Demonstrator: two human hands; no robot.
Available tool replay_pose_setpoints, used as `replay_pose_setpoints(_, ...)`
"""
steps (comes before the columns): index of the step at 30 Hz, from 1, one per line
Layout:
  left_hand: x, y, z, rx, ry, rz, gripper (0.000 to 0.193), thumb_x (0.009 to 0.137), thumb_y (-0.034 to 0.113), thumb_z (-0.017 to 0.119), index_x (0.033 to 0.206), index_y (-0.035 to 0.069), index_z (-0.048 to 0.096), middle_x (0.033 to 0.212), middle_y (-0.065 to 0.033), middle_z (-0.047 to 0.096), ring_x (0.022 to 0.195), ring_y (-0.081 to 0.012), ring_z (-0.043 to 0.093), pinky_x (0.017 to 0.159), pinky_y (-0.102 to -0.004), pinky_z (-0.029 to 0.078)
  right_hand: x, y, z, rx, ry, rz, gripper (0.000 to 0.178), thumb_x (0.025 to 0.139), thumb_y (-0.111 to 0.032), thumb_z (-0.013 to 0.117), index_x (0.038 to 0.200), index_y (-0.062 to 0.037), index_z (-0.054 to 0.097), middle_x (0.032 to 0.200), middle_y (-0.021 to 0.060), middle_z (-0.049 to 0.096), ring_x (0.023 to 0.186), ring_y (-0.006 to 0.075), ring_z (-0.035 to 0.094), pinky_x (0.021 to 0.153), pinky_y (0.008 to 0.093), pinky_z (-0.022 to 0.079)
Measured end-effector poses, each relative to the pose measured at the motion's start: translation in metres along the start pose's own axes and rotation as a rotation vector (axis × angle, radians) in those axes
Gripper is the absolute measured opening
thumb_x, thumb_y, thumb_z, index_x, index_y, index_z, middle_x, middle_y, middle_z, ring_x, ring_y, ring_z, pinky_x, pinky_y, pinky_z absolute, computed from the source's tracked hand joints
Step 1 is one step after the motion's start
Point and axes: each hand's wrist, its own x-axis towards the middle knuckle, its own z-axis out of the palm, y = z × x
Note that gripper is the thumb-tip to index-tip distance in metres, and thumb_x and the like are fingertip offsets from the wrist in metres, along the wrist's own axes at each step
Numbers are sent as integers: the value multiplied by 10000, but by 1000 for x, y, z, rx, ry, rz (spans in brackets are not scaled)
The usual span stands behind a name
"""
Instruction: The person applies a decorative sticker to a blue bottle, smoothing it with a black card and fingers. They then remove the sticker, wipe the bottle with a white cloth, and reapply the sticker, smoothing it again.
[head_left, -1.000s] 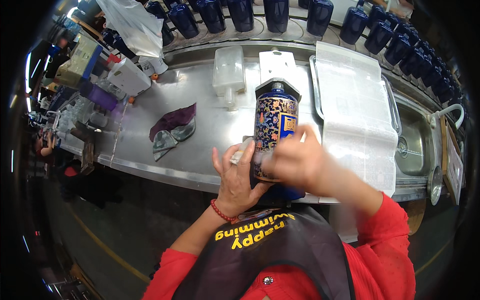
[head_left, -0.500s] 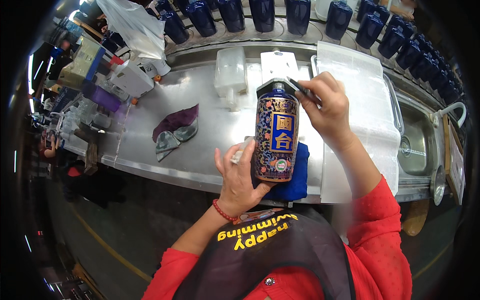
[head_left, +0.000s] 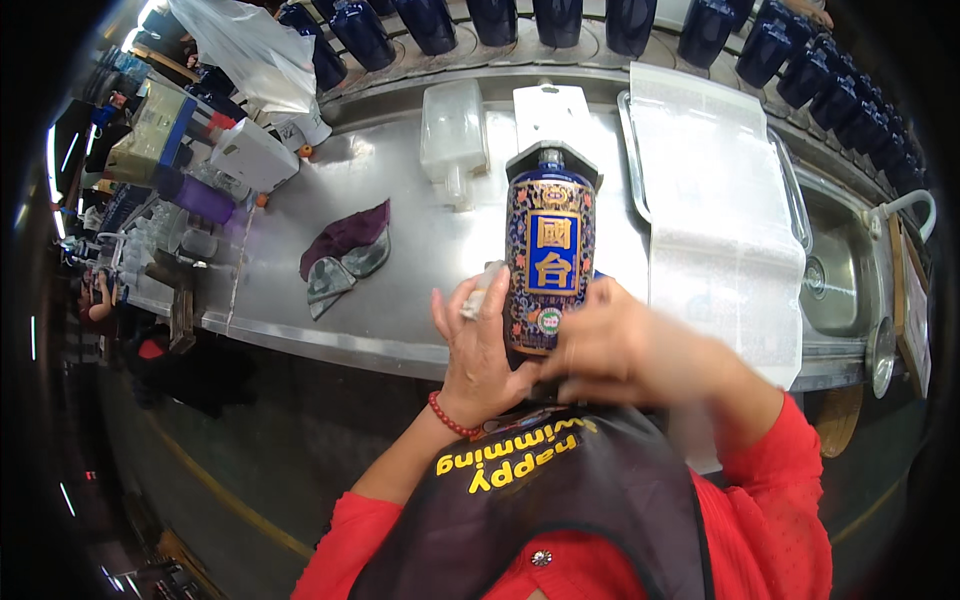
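Note:
A dark blue bottle with a colourful flower pattern and gold characters lies tilted in front of me, its neck pointing away. My left hand grips its lower left side, the thumb by the base and the fingers along the edge. White wrapping covers part of one finger. At the bottle's lower right is my right hand, smeared by motion; its fingers and anything in them are unclear. Behind the bottle's neck shows a dark angular piece. Most of the blue cloth under the bottle is hidden.
On the steel table lie a purple and grey cloth, a clear square bottle and a white plate. White sheeting covers the right side, beside a sink. Several blue bottles line a curved conveyor behind.
My right hand has come down from beside the bottle's neck, where it held a dark pen-like tool, to the lower right side. My left hand keeps its hold on the bottle.

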Motion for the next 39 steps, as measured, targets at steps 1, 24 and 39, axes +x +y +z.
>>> replay_pose_setpoints(1, 1, 1, 0, 14, 15, 16, 1028, 812, 559, 775, 1540, -12, 327, 1464, -186, 475, 1341, -379, 391, 1143, -698, 50, 0, 12, -3, 88, 60, 46, 152, 817, -111, 742, 956, -75, 692, 766, 67, 569, 660, 237, 608, 671, 402, 507)
replay_pose_setpoints(24, 1, -10, 1, -4, 0, 40, 1021, 849, 612, 700, 1564, -8, 316, 1488, -151, 491, 1331, -366, 399, 1143, -701, 45, -14, 16, 1, -360, 316, 153, 182, 750, -80, 738, 926, -99, 695, 806, 40, 594, 724, 224, 589, 677, 363, 441)
replay_pose_setpoints(39, 2, -11, 4, -41, 26, 75, 1001, 889, 638, 649, 1565, -16, 305, 1504, -174, 478, 1341, -364, 404, 1153, -674, 32, -13, 4, 2, 107, -47, -2, 126, 796, -61, 707, 916, -56, 669, 806, 69, 601, 771, 265, 627, 727, 371, 523)
